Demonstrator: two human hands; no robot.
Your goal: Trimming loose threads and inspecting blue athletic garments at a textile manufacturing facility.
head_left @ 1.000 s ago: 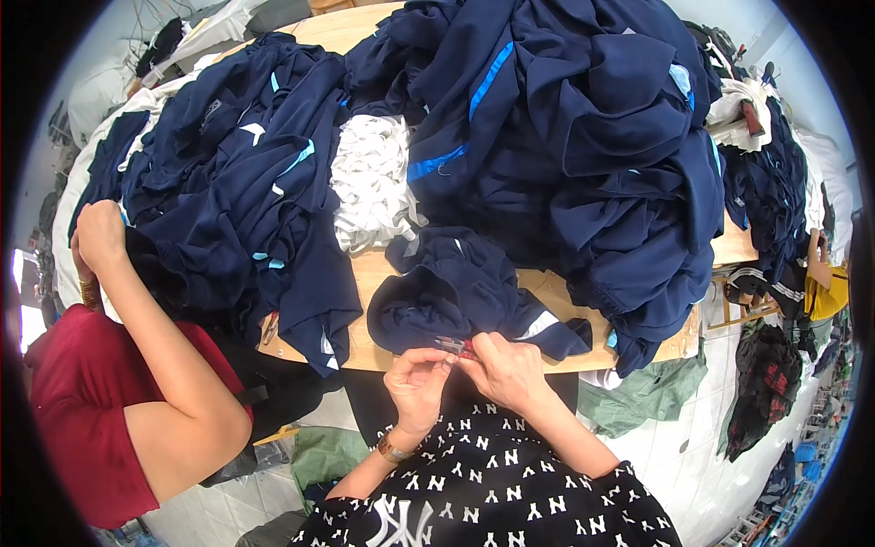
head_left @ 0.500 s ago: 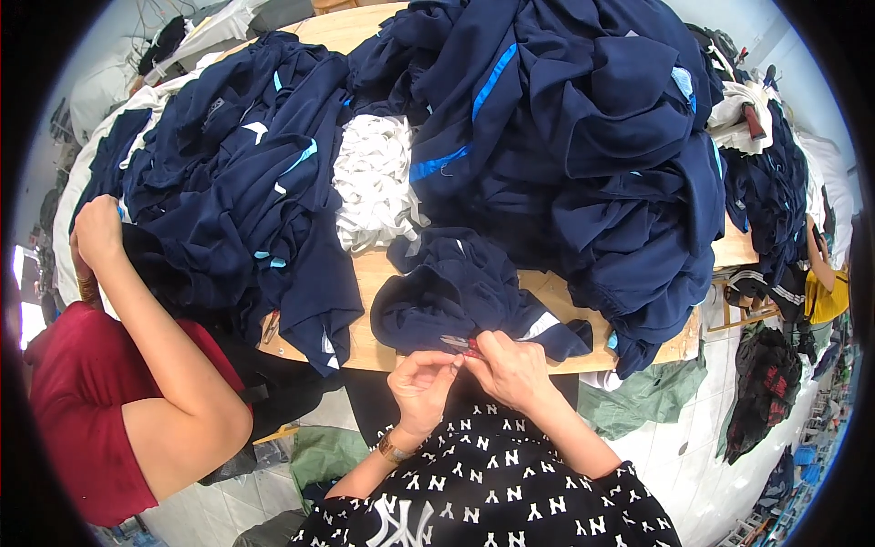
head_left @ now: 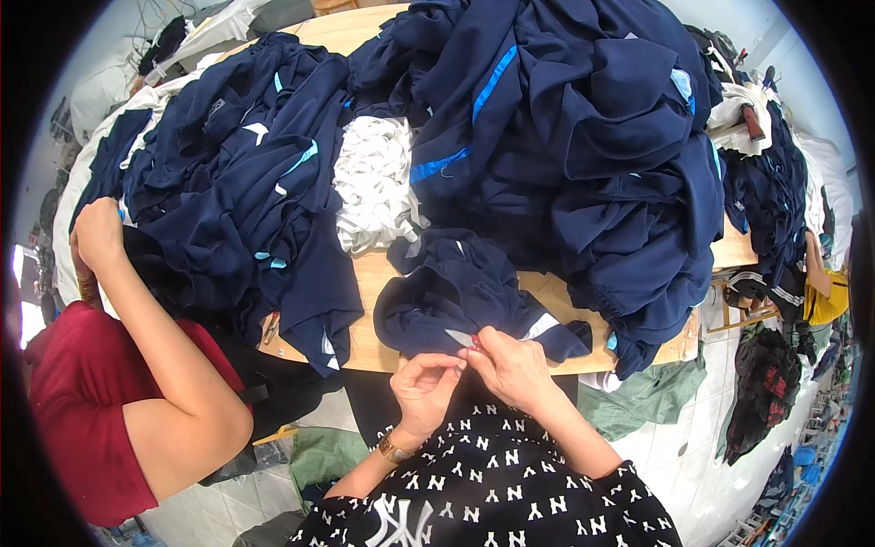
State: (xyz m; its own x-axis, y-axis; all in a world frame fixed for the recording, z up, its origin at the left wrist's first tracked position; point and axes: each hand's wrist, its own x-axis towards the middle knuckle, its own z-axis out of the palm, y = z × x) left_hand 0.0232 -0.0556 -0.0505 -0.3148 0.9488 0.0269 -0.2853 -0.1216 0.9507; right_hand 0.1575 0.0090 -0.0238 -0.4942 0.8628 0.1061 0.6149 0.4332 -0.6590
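Observation:
Near the table's front edge, my right hand (head_left: 515, 369) is closed round small thread snips (head_left: 458, 337). Their pale blades point left, and a bit of red handle shows by the fingers. My left hand (head_left: 422, 390) pinches thumb and forefinger together close beside the right fingertips; whatever lies between them is too small to make out. Just beyond both hands, a crumpled navy garment (head_left: 447, 287) with a white patch lies on the wooden table (head_left: 372, 273).
A tall heap of navy garments (head_left: 602, 137) rises at the far right, another navy pile (head_left: 228, 173) at the left. White fabric strips (head_left: 374, 182) lie between them. A co-worker's arm (head_left: 173, 337) reaches in from the left. Another person in yellow (head_left: 825, 296) is at the far right.
The snips' blades have turned slightly and look closer together, and less of the red handle shows. Both my hands stay nearly in place.

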